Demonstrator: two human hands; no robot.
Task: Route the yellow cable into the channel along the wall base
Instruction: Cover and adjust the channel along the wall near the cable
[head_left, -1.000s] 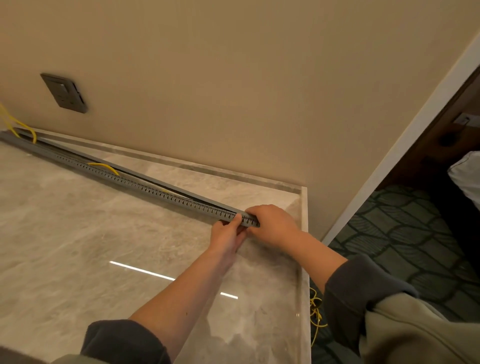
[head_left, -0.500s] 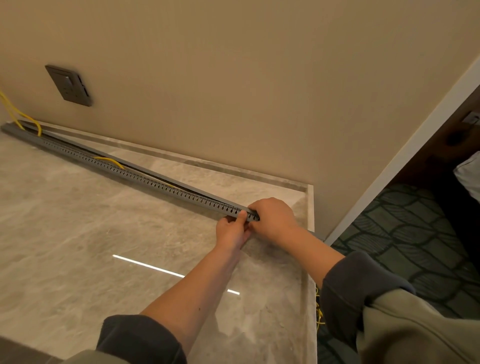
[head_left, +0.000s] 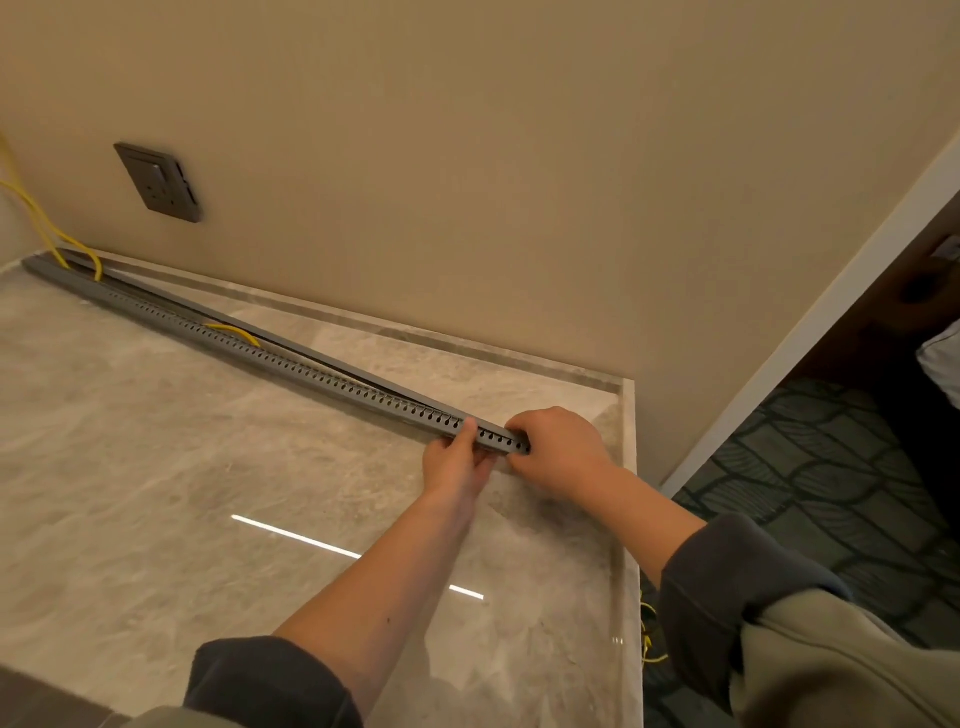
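The grey slotted channel (head_left: 291, 361) lay diagonally on the marble table (head_left: 156, 493), angled off the wall base. The left hand (head_left: 454, 462) pinched its near end, thumb on the slotted face; the right hand (head_left: 558, 449) was closed over the tip. The yellow cable (head_left: 36, 218) entered at the far end, a loop bulging out midway.

Warm dim light, bright glare streak (head_left: 358, 556), wide-angle bowing.

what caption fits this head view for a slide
Both hands, left and right, grip the near end of the slotted grey channel holding yellow cable.
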